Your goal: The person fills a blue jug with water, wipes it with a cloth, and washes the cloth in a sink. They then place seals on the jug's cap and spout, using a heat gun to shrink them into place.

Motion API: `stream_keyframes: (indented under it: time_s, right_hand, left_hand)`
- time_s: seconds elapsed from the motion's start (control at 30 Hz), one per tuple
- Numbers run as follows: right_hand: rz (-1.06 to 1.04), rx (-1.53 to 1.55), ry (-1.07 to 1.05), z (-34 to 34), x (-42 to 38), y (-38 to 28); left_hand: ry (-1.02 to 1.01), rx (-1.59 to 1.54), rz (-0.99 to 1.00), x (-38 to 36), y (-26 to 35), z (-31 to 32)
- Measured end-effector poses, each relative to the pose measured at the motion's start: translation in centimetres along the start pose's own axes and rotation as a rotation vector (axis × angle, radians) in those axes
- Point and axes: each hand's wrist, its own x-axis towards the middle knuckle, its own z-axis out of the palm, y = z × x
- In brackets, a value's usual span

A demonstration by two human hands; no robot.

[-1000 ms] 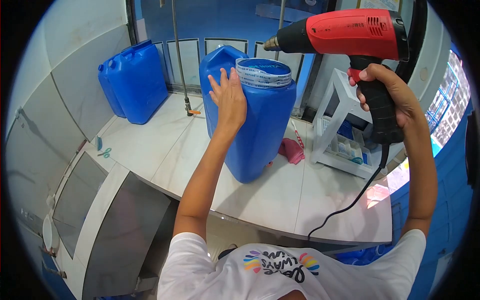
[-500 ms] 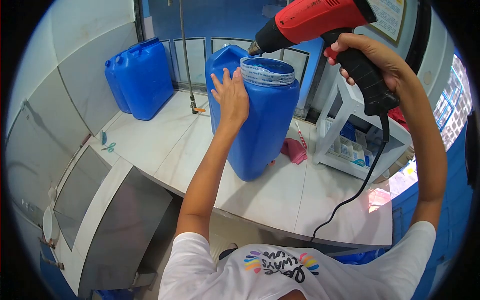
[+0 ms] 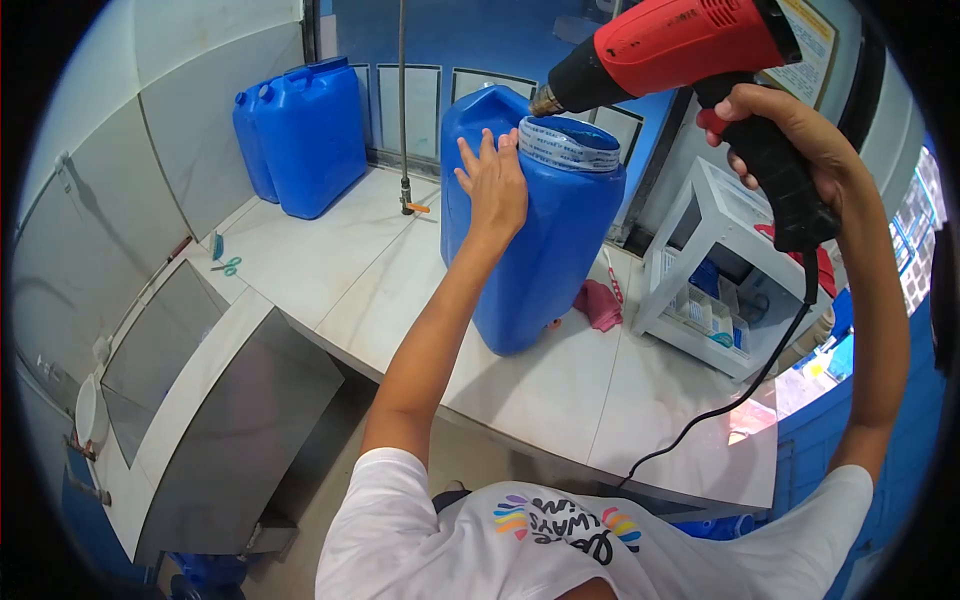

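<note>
A tall blue water container (image 3: 560, 240) stands upright on the white tiled counter. Around its wide mouth sits a printed clear seal band (image 3: 570, 152). My left hand (image 3: 495, 185) lies against the container's upper side with fingers stretched out, fingertips near the band. In my right hand (image 3: 790, 130), fingers are wrapped round the black handle of a red heat gun (image 3: 690, 45). Its metal nozzle points left and sits just above the band's far left edge. The gun's black cord hangs down past the counter's front edge.
More blue containers (image 3: 305, 140) stand at the back left. A thin pipe with an orange-handled valve (image 3: 415, 207) rises behind. Right of my container are a pink cloth (image 3: 598, 305), a toothbrush (image 3: 613, 275) and a white shelf unit (image 3: 700, 270). Scissors (image 3: 228, 266) lie far left.
The view has shifted, so the scene sits slightly differently in the frame. My left hand still rests on the container, and the heat gun's nozzle stays near the band's left side.
</note>
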Motion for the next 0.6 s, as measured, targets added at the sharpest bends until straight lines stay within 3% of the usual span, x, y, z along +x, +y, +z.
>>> stream_keyframes:
  time_s: [0.23,0.43,0.5,0.6]
  right_hand:
    - [0.031,-0.051,0.010,-0.3,-2.2,-1.1]
    - [0.095,-0.053,0.106,-0.2,-5.2,-1.1]
    - [0.201,-0.064,0.123,-0.1,-6.5,-1.5]
    - [0.151,-0.004,0.225,0.2,-8.7,-0.2]
  left_hand:
    - [-0.013,-0.037,-0.016,0.1,-0.1,-0.1]
    - [-0.022,-0.018,-0.013,0.2,-0.2,-0.3]
    - [-0.021,-0.031,-0.025,0.3,-0.2,-0.4]
    - [-0.022,-0.064,-0.035,0.5,0.0,-0.6]
